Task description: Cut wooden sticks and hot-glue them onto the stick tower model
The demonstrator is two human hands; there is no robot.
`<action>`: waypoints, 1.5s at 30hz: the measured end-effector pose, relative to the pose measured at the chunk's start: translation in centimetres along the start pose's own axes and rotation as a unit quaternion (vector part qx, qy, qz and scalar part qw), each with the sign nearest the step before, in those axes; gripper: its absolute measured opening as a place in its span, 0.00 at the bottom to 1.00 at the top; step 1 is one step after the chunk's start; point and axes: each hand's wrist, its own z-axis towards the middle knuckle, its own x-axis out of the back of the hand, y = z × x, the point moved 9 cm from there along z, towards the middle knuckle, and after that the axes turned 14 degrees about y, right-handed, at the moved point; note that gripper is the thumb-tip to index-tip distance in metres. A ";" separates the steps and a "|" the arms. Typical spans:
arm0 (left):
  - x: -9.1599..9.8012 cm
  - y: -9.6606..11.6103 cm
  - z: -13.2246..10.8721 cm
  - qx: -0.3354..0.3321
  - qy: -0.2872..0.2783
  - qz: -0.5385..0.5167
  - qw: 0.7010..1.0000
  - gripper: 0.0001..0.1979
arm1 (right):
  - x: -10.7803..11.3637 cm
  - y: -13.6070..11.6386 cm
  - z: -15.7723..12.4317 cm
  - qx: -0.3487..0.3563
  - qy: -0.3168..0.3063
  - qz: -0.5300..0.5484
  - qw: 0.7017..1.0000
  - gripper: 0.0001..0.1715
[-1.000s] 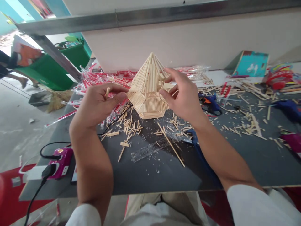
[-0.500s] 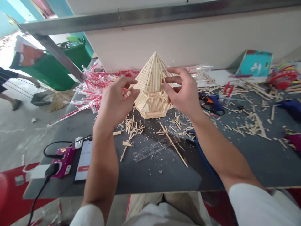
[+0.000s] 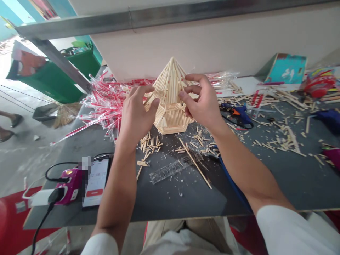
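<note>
A hexagonal stick model [image 3: 170, 92] with a pointed, tent-like roof of pale wooden sticks glued side by side is standing on the dark bench [image 3: 183, 198], directly ahead of the person. The left hand [image 3: 137, 115] is curving around the model's left slope, its fingers spread and its thumb pressing against the roof. The right hand [image 3: 200, 102] is cupping the right slope, its curled fingers and thumb bearing on the sticks from that side. Neither hand is blocked by anything.

Behind the model, a tangled heap of clear plastic sleeves [image 3: 106, 104] with red-and-white straws is spilling across the bench. In front of it, short cut sticks [image 3: 148, 146] are lying in loose clusters, one long thin stick [image 3: 195, 168] is crossing a clear ruler [image 3: 174, 171], and pale shavings are scattering. To the model's right, two blue glue guns [image 3: 237, 116] are lying among more sticks, and a teal box [image 3: 287, 69] is leaning farther back. To its left and nearer the person, one phone [image 3: 96, 182] is lying beside a magenta device [image 3: 69, 186] with a black cable. Well left of the model, two green bins [image 3: 45, 79] are standing beyond the bench.
</note>
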 end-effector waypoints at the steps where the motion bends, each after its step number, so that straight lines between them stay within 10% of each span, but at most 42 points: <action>1: -0.2 0.0 0.0 0.000 -0.003 -0.002 1.000 0.14 | 0.0 -0.1 0.0 0.000 0.000 0.000 1.000 0.38; 45: -0.8 -0.1 -0.1 -0.021 -0.006 0.012 1.000 0.13 | 0.1 0.1 0.1 -0.030 0.023 0.146 0.989 0.23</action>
